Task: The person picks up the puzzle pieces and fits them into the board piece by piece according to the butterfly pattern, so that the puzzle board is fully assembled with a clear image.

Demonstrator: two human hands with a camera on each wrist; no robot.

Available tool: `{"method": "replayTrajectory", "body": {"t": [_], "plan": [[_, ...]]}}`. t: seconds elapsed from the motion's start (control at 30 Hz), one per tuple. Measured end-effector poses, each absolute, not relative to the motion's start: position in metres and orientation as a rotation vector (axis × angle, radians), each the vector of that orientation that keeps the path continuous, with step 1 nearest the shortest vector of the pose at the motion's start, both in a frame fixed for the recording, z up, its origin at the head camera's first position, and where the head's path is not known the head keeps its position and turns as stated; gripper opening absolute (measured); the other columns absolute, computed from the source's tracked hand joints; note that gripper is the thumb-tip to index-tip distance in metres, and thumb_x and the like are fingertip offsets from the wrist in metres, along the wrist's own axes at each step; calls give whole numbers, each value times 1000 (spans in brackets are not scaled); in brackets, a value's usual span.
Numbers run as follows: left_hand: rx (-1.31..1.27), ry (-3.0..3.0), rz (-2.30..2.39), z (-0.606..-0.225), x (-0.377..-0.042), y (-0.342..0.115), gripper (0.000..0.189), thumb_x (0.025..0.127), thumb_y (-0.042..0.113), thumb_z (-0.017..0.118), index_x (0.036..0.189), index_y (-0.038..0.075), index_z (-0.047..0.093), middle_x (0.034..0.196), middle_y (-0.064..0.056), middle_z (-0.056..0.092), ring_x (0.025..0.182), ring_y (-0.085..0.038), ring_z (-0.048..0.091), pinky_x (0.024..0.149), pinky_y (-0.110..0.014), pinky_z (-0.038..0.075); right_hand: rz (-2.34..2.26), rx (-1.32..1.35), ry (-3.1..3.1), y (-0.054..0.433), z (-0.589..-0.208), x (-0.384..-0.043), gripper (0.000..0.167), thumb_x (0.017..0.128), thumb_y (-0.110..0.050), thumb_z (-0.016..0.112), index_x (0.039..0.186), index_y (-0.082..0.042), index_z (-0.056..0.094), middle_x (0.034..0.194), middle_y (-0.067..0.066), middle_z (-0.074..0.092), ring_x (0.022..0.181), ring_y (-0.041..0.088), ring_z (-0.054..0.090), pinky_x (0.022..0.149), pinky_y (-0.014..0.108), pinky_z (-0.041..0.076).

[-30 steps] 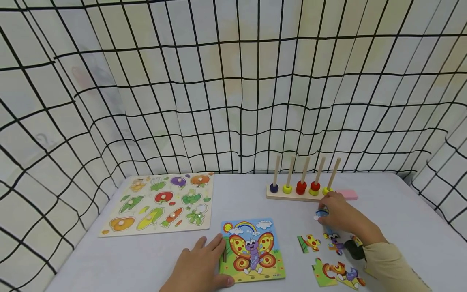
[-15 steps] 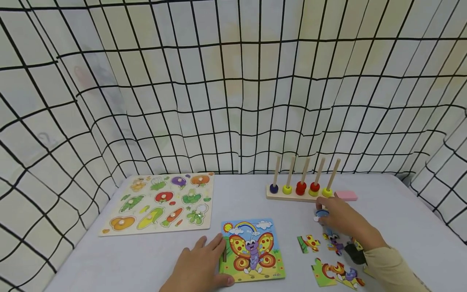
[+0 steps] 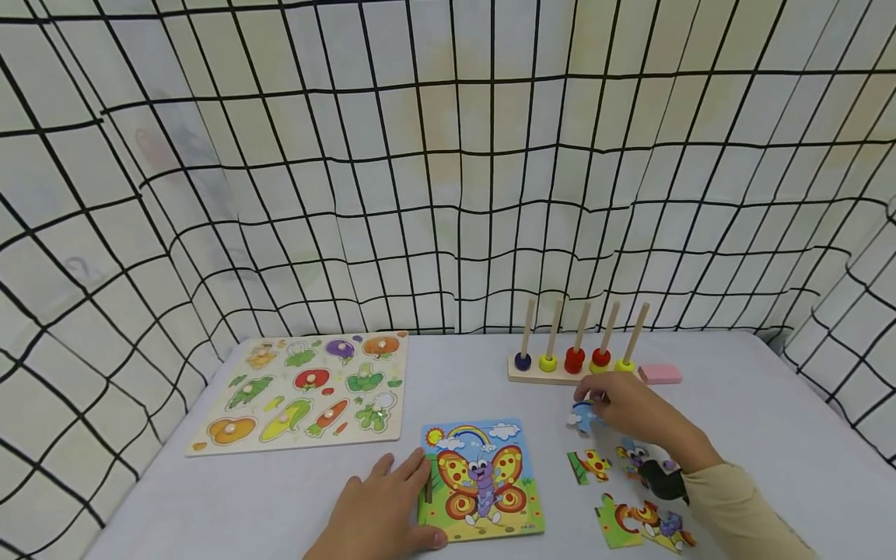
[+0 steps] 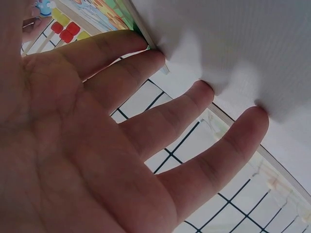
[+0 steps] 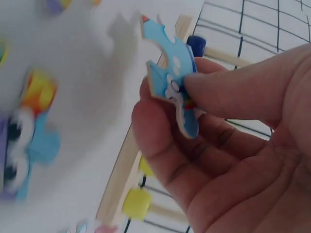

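Between thumb and fingers my right hand (image 3: pixel 633 408) pinches a light-blue jigsaw puzzle piece (image 5: pixel 172 73), raised above the table in the right wrist view. It shows white cloud shapes and a bit of rainbow. My left hand (image 3: pixel 381 505) lies with spread fingers at the left edge of the butterfly puzzle picture (image 3: pixel 483 482), its fingertips touching the edge and the table. Loose puzzle pieces lie below the right hand: one with yellow and green (image 3: pixel 589 467), one with the butterfly's face (image 3: pixel 635 455), and a cluster with an orange swirl (image 3: pixel 640 521). The right wrist partly hides some of them.
A wooden peg stand (image 3: pixel 542 375) with coloured beads is at the back right, beside a pink block (image 3: pixel 660 374). At the left lies a vegetable knob-puzzle board (image 3: pixel 297 393). Black netting (image 3: pixel 458 210) over white cloth walls in the table (image 3: pixel 231 505).
My right hand has moved left with the blue puzzle piece, away from the stand's right end. More of that piece now shows. The left hand stays put.
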State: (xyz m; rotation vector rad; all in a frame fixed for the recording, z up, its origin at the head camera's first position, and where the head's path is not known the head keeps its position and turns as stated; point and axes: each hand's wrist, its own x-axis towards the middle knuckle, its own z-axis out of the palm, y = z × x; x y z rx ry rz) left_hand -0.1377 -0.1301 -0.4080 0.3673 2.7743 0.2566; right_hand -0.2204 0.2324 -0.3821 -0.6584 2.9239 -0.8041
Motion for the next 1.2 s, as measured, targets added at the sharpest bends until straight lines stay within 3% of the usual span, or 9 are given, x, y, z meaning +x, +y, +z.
{"method": "replayTrajectory", "body": {"t": [0.23, 0.53, 1.2], "plan": [[372, 2775, 247, -408, -138, -130, 94, 79, 65, 86, 152, 13, 61, 160, -7, 53, 143, -46, 47, 103, -73, 47, -899, -701, 2867, 208, -384, -226, 17, 96, 6, 73, 105, -8, 74, 96, -2, 68, 87, 17, 60, 81, 37, 59], [366, 2773, 235, -407, -138, -129, 94, 78, 66, 87, 151, 13, 62, 159, -7, 54, 143, -46, 48, 102, -73, 48, -1074, -730, 2695, 172, -386, -230, 13, 98, 4, 72, 101, -8, 70, 89, -1, 63, 78, 16, 59, 68, 28, 57], [371, 2788, 209, -407, -137, -129, 94, 78, 67, 86, 152, 14, 62, 159, -6, 55, 143, -45, 48, 102, -73, 48, -1149, -859, 2563, 117, -390, -231, 11, 98, 4, 72, 96, -6, 68, 89, 1, 67, 72, 14, 64, 67, 27, 59]]}}
